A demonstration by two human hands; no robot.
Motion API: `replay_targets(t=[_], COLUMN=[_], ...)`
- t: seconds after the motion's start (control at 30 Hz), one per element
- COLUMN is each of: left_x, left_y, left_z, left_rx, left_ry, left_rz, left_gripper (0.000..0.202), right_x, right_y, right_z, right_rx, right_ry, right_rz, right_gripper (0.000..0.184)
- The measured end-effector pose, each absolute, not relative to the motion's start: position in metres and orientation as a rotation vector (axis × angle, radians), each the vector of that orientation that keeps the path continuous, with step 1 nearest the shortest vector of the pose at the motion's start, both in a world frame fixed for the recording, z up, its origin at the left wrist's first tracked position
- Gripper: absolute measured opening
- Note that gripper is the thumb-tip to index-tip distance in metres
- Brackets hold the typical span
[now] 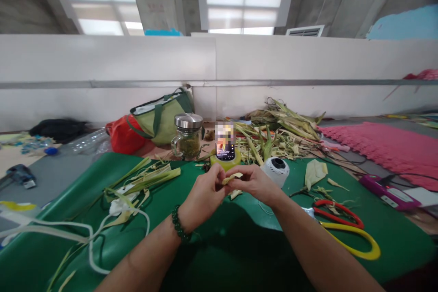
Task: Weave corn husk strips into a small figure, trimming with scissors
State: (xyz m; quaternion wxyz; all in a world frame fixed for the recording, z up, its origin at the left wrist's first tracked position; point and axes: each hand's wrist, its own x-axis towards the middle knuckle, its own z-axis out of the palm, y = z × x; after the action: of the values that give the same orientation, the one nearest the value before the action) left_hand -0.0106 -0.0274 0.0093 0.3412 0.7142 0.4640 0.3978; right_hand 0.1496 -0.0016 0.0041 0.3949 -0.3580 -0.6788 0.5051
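Between my two hands, over the middle of the green mat (219,242), is a small pale piece of corn husk (233,178). My left hand (207,191) pinches its near end, a green bead bracelet on the wrist. The fingers of my right hand (255,182) close on the husk from the other side. Just behind my hands a phone (225,146) stands upright against a yellow roll (226,160). Beside my right hand is a white spool of thread (275,171). Large scissors (359,237) with red and yellow handles lie partly under my right forearm.
Green husk strips (147,180) and a white cord (91,237) lie at the left. A lidded glass jar (188,137) and a green bag (162,121) stand behind. Husks are piled (290,121) at the back right. A purple power strip (390,191) sits at the right edge.
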Motion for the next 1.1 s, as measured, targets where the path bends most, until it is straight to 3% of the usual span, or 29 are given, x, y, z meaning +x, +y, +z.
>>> replay_targets(t=[0.37,0.5,0.73,1.1], left_x=[-0.003,-0.003,-0.003,0.002], left_y=[-0.027,-0.027,-0.025,-0.026], left_z=[0.003,0.001,0.008,0.001], left_rx=[1.812,1.851,1.598,1.584], left_ry=[1.176,1.176,1.096,1.023], left_rz=[1.061,1.071,0.983,1.101], left_gripper=[0.022,0.02,0.021,0.016], right_x=[0.15,0.149,0.151,0.15], right_y=[0.002,0.003,0.0,0.003], right_z=[-0.001,-0.002,0.003,0.001], right_rx=[-0.932,-0.977,-0.881,-0.934], right_ry=[-1.659,-1.667,-1.514,-1.536], right_rz=[1.413,1.315,1.482,1.441], right_gripper=[0.013,0.012,0.017,0.025])
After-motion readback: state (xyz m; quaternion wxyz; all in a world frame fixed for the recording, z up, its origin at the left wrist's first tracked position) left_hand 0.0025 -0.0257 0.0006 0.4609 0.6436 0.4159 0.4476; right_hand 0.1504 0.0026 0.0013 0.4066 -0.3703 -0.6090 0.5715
